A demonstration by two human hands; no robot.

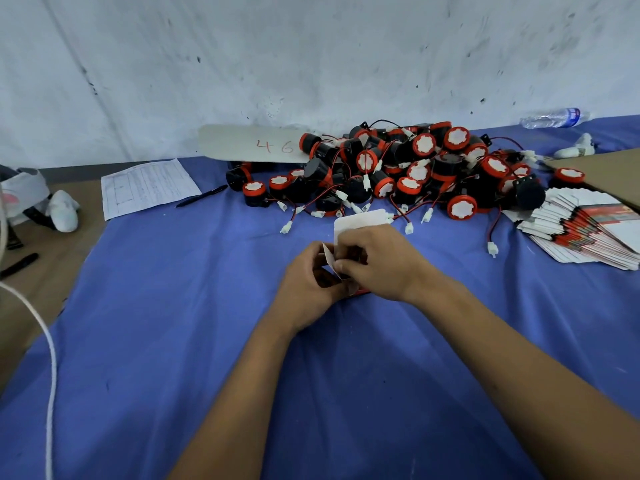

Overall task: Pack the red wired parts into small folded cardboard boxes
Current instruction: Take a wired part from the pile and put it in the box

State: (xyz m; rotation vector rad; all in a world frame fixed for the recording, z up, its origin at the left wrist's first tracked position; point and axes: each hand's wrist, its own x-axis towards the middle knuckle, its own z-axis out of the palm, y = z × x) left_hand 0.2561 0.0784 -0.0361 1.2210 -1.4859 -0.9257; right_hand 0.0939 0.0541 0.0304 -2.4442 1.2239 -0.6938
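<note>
Blue cloth [166, 306]: open at lower left and centre of frame. Upper centre is blocked by piled red wired parts [408, 168]; right edge is occupied by stacked flat boxes [585, 230]; paper sheet [149, 187] and pen [201, 196] are laid upper left.

Scuffed white wall [311, 46] across upper frame; bench [173, 306] under blue cloth, bare brown surface at left edge.
</note>
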